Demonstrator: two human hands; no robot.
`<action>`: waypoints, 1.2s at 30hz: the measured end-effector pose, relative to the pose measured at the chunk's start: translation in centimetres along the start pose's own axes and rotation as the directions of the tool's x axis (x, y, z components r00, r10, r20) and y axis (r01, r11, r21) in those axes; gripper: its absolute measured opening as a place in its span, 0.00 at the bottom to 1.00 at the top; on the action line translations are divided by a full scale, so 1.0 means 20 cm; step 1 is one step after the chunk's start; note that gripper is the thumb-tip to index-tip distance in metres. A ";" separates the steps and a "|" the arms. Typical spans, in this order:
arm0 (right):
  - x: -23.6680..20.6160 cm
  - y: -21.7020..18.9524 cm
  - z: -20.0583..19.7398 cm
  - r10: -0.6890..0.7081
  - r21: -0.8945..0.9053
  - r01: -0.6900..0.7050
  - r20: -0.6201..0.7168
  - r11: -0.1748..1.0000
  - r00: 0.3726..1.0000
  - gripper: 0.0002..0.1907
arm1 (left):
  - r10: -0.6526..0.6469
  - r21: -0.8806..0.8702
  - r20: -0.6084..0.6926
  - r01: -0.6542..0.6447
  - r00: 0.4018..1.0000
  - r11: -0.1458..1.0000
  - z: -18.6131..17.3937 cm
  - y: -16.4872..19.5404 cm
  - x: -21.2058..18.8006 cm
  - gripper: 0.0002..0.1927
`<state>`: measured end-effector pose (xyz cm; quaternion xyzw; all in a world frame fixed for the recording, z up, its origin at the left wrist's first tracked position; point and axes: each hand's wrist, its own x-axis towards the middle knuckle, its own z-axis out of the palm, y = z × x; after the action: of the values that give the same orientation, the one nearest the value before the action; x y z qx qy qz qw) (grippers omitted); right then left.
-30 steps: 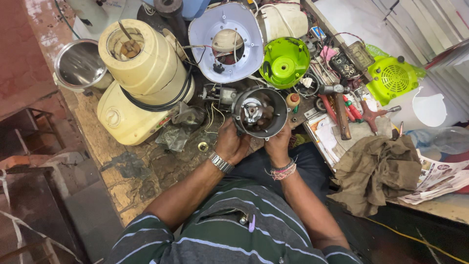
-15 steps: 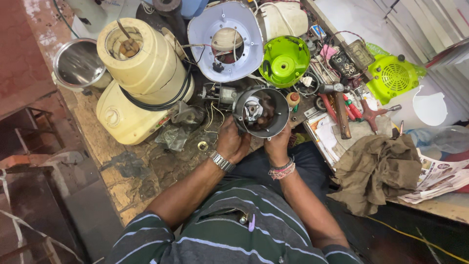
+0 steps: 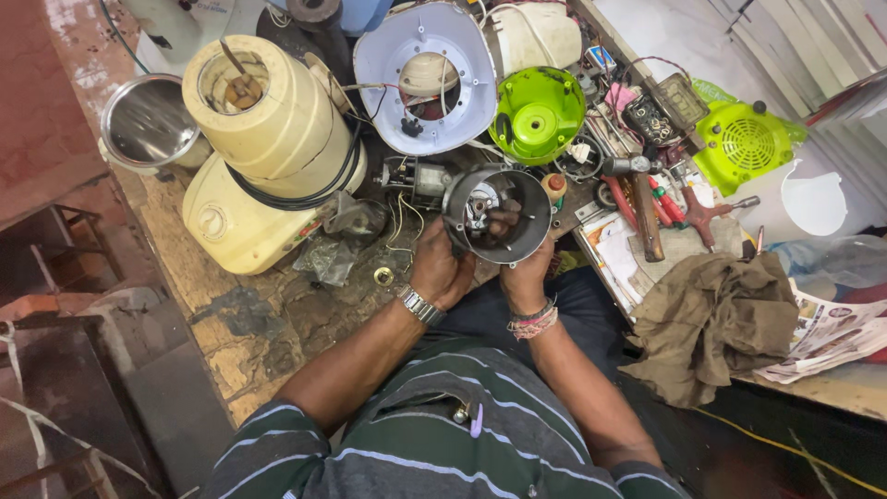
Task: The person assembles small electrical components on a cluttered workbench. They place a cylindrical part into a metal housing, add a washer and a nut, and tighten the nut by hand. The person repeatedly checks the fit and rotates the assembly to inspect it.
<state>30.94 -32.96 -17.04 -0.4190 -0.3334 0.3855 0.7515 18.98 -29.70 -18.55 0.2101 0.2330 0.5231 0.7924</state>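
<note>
Both hands [image 3: 442,268] [image 3: 527,274] stay clamped on motor housing [image 3: 497,214]; position barely changed.

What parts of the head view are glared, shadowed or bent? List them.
Head view: even daylight, sharp on the motor housing that the left hand and right hand grip; glare whitens the top-right wall and the steel jar; the bottom-left floor is in shadow; the wide lens bows the workbench edges.
</note>
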 end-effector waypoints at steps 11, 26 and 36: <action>0.11 -0.14 -0.34 -0.045 -0.665 0.049 0.024 0.746 0.999 0.15 | 0.289 0.806 0.592 -0.546 0.752 -0.229 0.05 0.42 -0.03 0.25; -0.18 -0.69 -1.35 -0.250 -0.928 -0.277 -0.214 -0.248 0.944 0.26 | 0.125 0.637 0.731 -0.606 0.670 -0.476 -0.11 0.17 -0.06 0.39; -0.07 -1.01 -0.47 -0.059 -0.541 -0.017 -0.122 0.841 0.991 0.30 | -0.008 0.547 0.585 -0.387 0.811 0.742 0.44 -0.04 -0.08 0.42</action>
<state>43.97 -44.75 -3.42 -0.6352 -0.3819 0.2383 0.6276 24.20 -32.17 -11.69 0.6339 0.1354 0.4084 0.6427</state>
